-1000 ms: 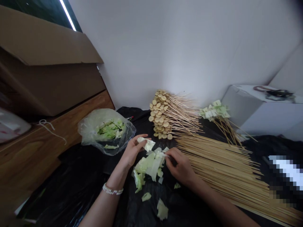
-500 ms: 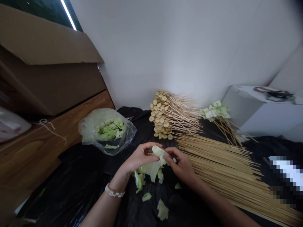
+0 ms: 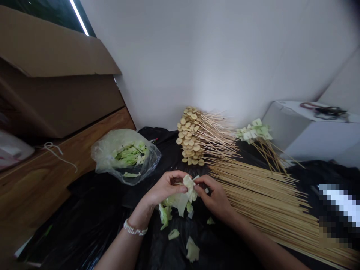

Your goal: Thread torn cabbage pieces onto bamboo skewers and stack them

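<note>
Between both hands is a pale cabbage leaf (image 3: 188,184), folded and bunched at the fingertips. My left hand (image 3: 168,187) pinches it from the left with thumb and fingers. From the other side, my right hand (image 3: 213,193) grips its right edge, fingers curled. Loose cabbage pieces (image 3: 165,215) lie under and in front of the hands on black plastic sheeting (image 3: 157,247). Nearer to me are a small leaf scrap (image 3: 173,234) and a larger pale piece (image 3: 192,249). The undersides of the fingers are hidden.
A clear plastic bag (image 3: 101,150) of cabbage leaves (image 3: 131,153) lies at left. Skewered potato-like slices (image 3: 191,138) are stacked by the wall. Bare wooden skewers (image 3: 261,198) spread at right, with cabbage skewers (image 3: 255,131) behind. A cardboard box (image 3: 62,101) and white box (image 3: 298,120) flank the sheeting.
The cabbage leaf between my fingers has shifted and folded more upright, its fold changing shape. Both hands keep nearly the same place. The whole view has drifted slightly.
</note>
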